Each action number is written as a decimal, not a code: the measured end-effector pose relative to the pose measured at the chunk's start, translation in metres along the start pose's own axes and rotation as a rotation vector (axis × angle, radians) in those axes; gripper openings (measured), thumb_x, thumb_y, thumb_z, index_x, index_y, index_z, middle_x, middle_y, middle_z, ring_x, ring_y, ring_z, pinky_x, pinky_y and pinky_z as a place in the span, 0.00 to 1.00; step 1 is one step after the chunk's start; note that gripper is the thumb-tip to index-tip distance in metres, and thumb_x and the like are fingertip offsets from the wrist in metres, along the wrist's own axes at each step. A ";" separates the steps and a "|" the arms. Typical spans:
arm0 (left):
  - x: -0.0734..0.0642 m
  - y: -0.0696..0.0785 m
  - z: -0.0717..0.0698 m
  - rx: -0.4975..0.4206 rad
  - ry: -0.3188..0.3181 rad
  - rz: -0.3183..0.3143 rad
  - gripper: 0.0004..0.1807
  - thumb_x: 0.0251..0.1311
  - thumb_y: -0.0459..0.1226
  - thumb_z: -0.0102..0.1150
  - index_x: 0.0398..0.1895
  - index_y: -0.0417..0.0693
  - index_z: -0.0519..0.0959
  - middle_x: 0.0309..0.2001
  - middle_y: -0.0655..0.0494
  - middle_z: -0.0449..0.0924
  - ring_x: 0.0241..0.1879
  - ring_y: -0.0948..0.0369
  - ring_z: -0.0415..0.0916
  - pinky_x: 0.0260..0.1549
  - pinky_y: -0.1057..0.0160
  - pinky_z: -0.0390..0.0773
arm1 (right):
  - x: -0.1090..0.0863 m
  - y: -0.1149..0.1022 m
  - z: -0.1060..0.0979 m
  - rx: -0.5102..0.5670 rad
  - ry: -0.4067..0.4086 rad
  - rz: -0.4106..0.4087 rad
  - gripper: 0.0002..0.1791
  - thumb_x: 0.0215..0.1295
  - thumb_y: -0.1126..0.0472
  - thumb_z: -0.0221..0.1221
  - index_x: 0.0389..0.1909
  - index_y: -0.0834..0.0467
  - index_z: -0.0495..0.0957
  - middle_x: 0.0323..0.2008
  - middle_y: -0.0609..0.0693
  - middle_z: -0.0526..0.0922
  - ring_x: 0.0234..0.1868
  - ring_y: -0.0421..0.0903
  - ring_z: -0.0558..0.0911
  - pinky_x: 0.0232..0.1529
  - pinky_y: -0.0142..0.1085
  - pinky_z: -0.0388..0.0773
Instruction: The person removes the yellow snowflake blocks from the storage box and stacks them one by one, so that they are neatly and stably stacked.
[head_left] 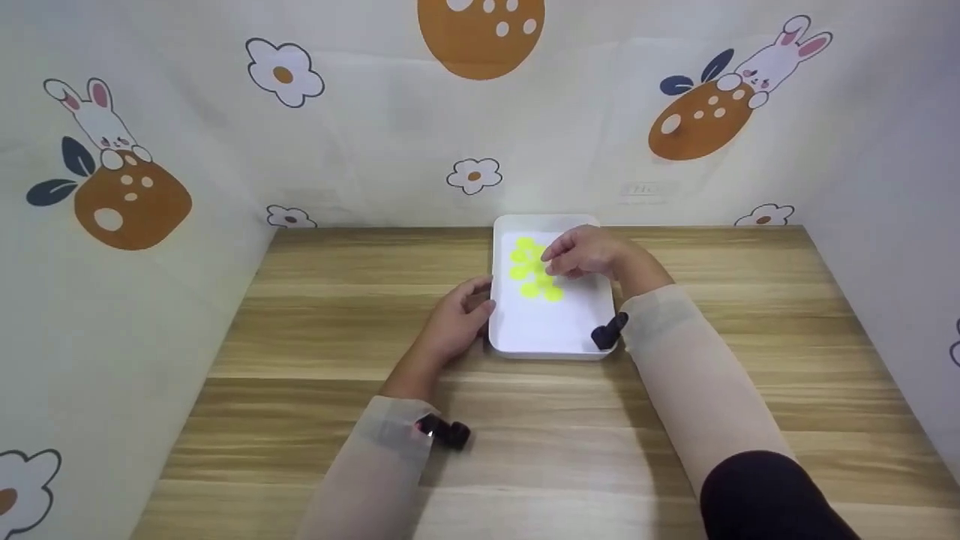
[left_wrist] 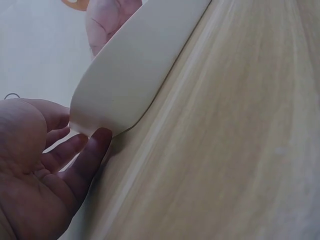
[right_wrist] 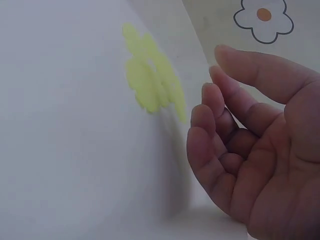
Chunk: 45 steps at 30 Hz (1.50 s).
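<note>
A shallow white tray [head_left: 551, 330] lies on the wooden table. Several small, flat, rounded bright yellow pieces [head_left: 531, 270] are bunched together on its bottom. My right hand [head_left: 589, 251] hovers over the tray, its fingertips close beside the yellow pieces. In the right wrist view, the right hand's fingers [right_wrist: 202, 145] are loosely bent, the thumb apart from them, with nothing between. My left hand [head_left: 454, 322] is at the tray's left side, fingertips and thumb against the outer wall. The left wrist view shows the left fingertips [left_wrist: 102, 135] at the tray's rounded corner.
The wooden table [head_left: 337, 300] extends around the tray. Behind it and at both sides stand pale cloth walls [head_left: 375, 150] printed with rabbits, orange fruit and flowers. The tray's far edge reaches close to the back wall. Small black cameras [head_left: 446, 433] sit on both wrists.
</note>
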<state>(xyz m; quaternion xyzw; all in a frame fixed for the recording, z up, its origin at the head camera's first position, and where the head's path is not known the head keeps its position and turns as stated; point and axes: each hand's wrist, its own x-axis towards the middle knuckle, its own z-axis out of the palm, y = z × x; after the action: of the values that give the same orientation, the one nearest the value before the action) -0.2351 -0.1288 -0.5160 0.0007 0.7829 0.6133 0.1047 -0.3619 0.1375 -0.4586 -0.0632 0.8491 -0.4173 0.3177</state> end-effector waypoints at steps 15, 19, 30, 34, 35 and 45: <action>0.001 0.000 -0.001 -0.030 -0.012 -0.021 0.28 0.78 0.38 0.59 0.79 0.53 0.71 0.77 0.48 0.74 0.72 0.51 0.77 0.57 0.55 0.89 | 0.003 0.006 0.004 -0.194 -0.085 -0.026 0.19 0.60 0.71 0.71 0.52 0.53 0.87 0.43 0.46 0.84 0.46 0.46 0.78 0.48 0.35 0.76; 0.000 0.000 -0.001 -0.018 -0.010 -0.024 0.28 0.78 0.39 0.59 0.79 0.52 0.70 0.78 0.49 0.72 0.73 0.50 0.76 0.56 0.55 0.90 | 0.002 0.007 0.006 -0.233 -0.085 -0.032 0.22 0.57 0.73 0.70 0.51 0.51 0.87 0.42 0.46 0.82 0.46 0.46 0.76 0.46 0.36 0.73; 0.001 0.002 -0.001 -0.001 -0.002 -0.056 0.27 0.78 0.40 0.60 0.78 0.56 0.72 0.77 0.50 0.74 0.70 0.52 0.79 0.56 0.55 0.90 | -0.002 0.004 0.009 -0.320 -0.102 -0.026 0.22 0.59 0.74 0.68 0.50 0.48 0.89 0.41 0.46 0.79 0.45 0.47 0.75 0.43 0.35 0.73; 0.001 0.003 -0.001 -0.003 -0.003 -0.059 0.27 0.78 0.40 0.60 0.78 0.56 0.72 0.77 0.51 0.74 0.71 0.53 0.78 0.57 0.55 0.89 | -0.004 0.002 0.010 -0.353 -0.092 -0.031 0.21 0.59 0.73 0.69 0.48 0.47 0.90 0.40 0.46 0.80 0.45 0.47 0.75 0.43 0.35 0.72; 0.001 0.003 -0.001 -0.005 -0.004 -0.060 0.27 0.78 0.40 0.60 0.78 0.56 0.72 0.77 0.51 0.74 0.71 0.52 0.78 0.57 0.55 0.89 | -0.004 0.002 0.010 -0.358 -0.088 -0.029 0.21 0.59 0.73 0.69 0.47 0.47 0.91 0.41 0.46 0.80 0.45 0.47 0.75 0.44 0.36 0.73; 0.000 0.002 -0.001 -0.025 -0.010 -0.038 0.28 0.78 0.38 0.59 0.79 0.53 0.71 0.78 0.49 0.73 0.71 0.51 0.79 0.55 0.56 0.90 | -0.003 0.003 0.011 -0.385 -0.081 -0.039 0.20 0.59 0.72 0.69 0.46 0.45 0.90 0.40 0.46 0.80 0.44 0.47 0.75 0.42 0.36 0.73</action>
<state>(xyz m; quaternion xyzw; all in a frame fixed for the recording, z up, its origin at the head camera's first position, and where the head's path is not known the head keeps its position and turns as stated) -0.2350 -0.1291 -0.5143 -0.0123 0.7745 0.6208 0.1204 -0.3527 0.1336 -0.4642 -0.1561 0.8983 -0.2504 0.3255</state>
